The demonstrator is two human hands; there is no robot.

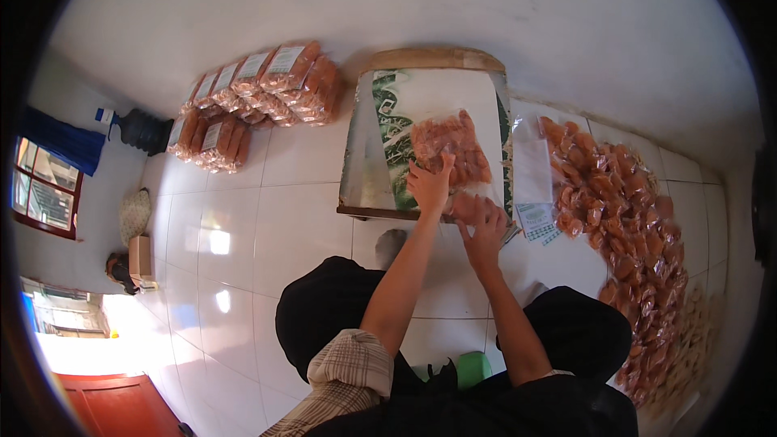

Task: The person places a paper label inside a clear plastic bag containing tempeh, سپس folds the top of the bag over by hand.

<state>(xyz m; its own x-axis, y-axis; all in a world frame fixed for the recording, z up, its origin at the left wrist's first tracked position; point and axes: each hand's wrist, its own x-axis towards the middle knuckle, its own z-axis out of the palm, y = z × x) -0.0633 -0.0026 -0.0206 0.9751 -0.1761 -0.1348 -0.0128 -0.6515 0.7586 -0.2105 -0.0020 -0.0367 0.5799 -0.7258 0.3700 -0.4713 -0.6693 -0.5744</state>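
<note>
A clear plastic bag [453, 146] filled with orange-pink pieces in small packets lies flat on a low table [437, 89]. My left hand [429, 184] rests at the bag's near edge, thumb and fingers closed around the plastic there. Just to its right, my right hand [483, 231] grips a small packet of orange pieces [464, 205] at the near end of the bag. The fingertips of this hand are partly hidden by the packet.
Loose small packets [623, 226] spread in a long heap on the floor at right. Beside the table lie clear empty bags [532, 162] and printed labels [537, 222]. Filled, labelled bags [275, 81] are stacked against the wall at left. Between my knees sits a green object [473, 369].
</note>
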